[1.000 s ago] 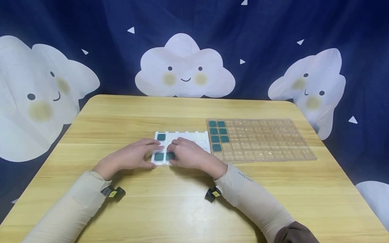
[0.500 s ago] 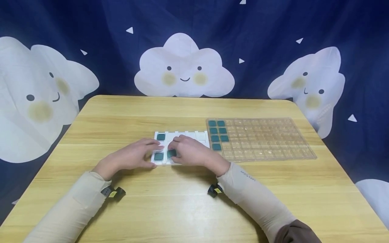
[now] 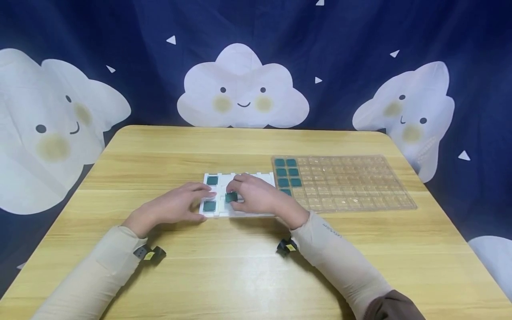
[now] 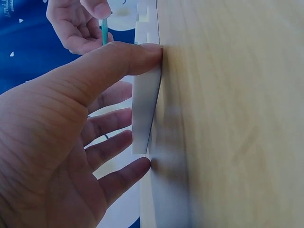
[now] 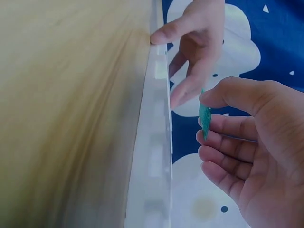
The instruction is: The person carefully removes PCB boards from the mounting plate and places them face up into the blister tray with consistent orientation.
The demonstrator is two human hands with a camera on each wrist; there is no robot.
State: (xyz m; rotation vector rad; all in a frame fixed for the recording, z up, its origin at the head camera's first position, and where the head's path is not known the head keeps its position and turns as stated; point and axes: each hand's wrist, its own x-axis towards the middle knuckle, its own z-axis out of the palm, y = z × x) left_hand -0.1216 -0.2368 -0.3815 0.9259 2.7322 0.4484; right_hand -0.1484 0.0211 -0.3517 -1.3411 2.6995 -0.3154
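Observation:
My right hand (image 3: pixel 256 193) pinches a thin green square piece (image 3: pixel 231 197) between thumb and fingertips. The piece is held above the white tray (image 3: pixel 223 180), tilted in the head view and seen nearly edge-on in the right wrist view (image 5: pixel 204 116). My left hand (image 3: pixel 176 205) rests at the tray's left end. Its thumb (image 4: pixel 142 59) presses the near edge, while the other fingers spread over the tray's left part. Two more green squares lie in the tray's left column, one at the back (image 3: pixel 212 180) and one at the front (image 3: pixel 210 206). My right hand covers part of the tray.
Right of the white tray lies a clear plastic tray (image 3: pixel 352 184) with rows of square pockets. Several green squares (image 3: pixel 293 172) fill its left columns. Both trays lie on a wooden table (image 3: pixel 224 266). Behind it hangs a dark blue cloth (image 3: pixel 340 40) with cloud prints.
My right hand has lifted the green square from the white tray's front row and shifted slightly right and back with it. The left hand has stayed in place.

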